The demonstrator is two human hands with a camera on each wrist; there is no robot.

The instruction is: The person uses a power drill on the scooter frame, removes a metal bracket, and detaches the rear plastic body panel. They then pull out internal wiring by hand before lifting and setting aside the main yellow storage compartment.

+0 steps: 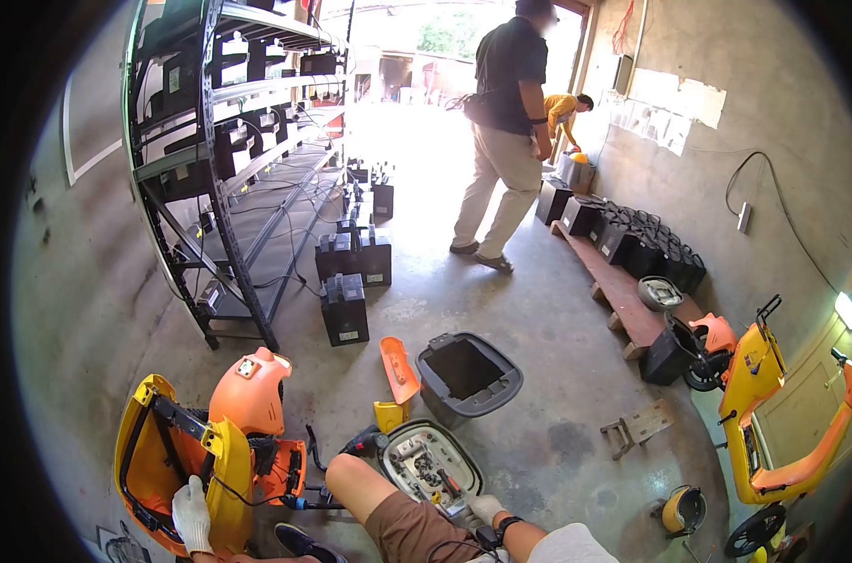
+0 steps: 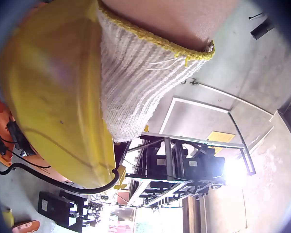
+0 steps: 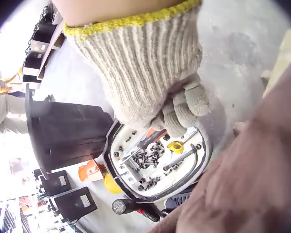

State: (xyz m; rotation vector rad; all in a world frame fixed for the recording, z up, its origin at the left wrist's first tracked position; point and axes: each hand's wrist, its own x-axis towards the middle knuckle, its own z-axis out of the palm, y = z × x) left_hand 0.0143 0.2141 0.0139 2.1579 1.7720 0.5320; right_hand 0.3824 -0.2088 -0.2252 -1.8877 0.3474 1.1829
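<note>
My gloved left hand [image 1: 192, 514] grips the edge of a yellow scooter body panel [image 1: 230, 469]; its fingers are mostly hidden behind the panel in the left wrist view. Orange parts [image 1: 249, 389] of the same scooter stand beside it. At the near right rim of a white-lined shallow tray [image 1: 409, 450] is my gloved right hand [image 3: 150, 82]. Its fingers curl over the tray, and I cannot tell whether they pinch anything. In the tray lie loose bolts [image 3: 149, 158], a screwdriver [image 3: 153, 139] with an orange and black handle, and a small yellow piece [image 3: 175, 147].
Beside the tray are an open black bin [image 1: 468, 371], an orange panel [image 1: 399, 371] and a drill-like tool [image 3: 123, 206]. Black battery boxes [image 1: 344, 310] stand before a metal rack [image 1: 210, 188]. Another yellow scooter [image 1: 759, 413] is at right. One person [image 1: 501, 122] stands ahead; another [image 1: 562, 113] bends beyond.
</note>
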